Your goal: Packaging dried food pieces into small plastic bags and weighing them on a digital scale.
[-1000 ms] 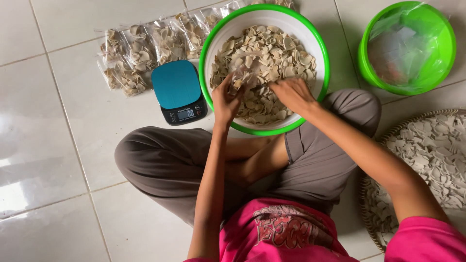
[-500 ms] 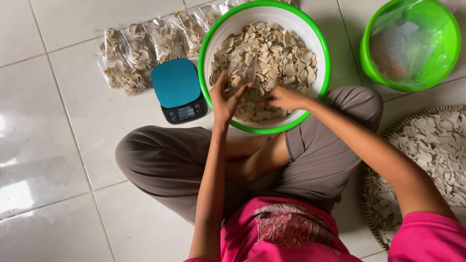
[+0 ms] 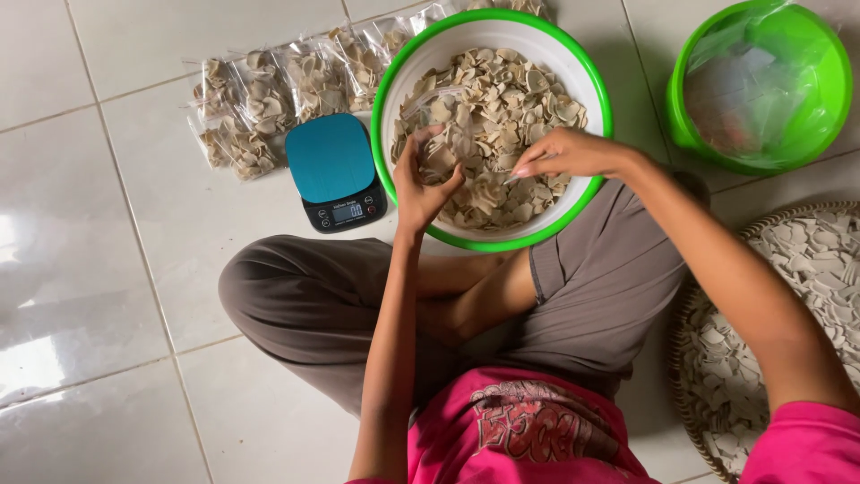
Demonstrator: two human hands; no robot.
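Green-rimmed white basin full of pale dried chips. Left hand cupped at basin's near-left edge, gripping a small clear bag with chips in it. Right hand over basin's near side, fingers pinched on chips just beside the bag mouth. Teal scale left of basin, filled packets beyond it. Green bucket right of basin, woven tray of chips below-right. White tile floor.
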